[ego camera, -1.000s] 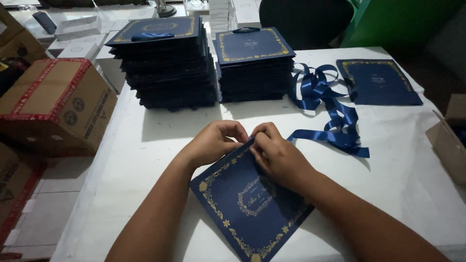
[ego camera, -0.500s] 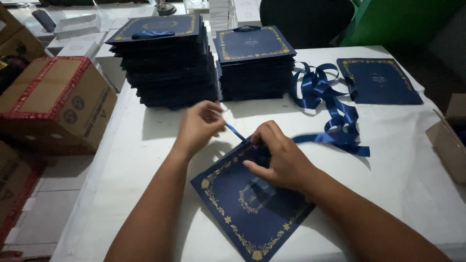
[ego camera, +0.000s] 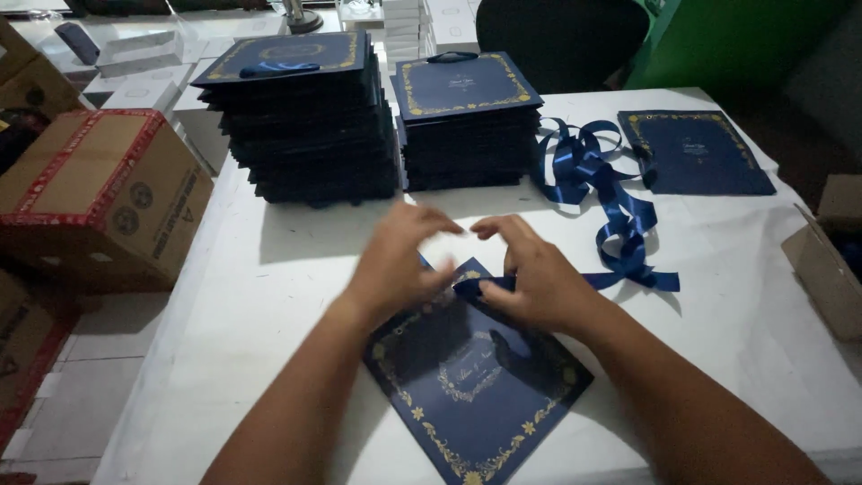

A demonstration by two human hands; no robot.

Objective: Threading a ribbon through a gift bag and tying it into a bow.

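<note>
A flat navy paper bag (ego camera: 476, 377) with a gold floral border lies tilted on the white table (ego camera: 269, 278) in front of me. My left hand (ego camera: 395, 260) hovers over its top corner with the fingers spread. My right hand (ego camera: 534, 269) rests on the bag's upper edge and pinches a blue satin ribbon (ego camera: 485, 286) there. That ribbon runs right toward a loose heap of blue ribbon (ego camera: 611, 202).
Two tall stacks of the same navy bags (ego camera: 310, 126) (ego camera: 467, 121) stand at the back of the table. One single bag (ego camera: 696, 151) lies far right. A cardboard box with red tape (ego camera: 99, 193) sits left of the table, another box (ego camera: 831, 256) at the right edge.
My left hand pulled a ribbon end up and away, then came back over the bag's corner with fingers spread. My right hand shifted up along the bag's edge, pinching the ribbon.
</note>
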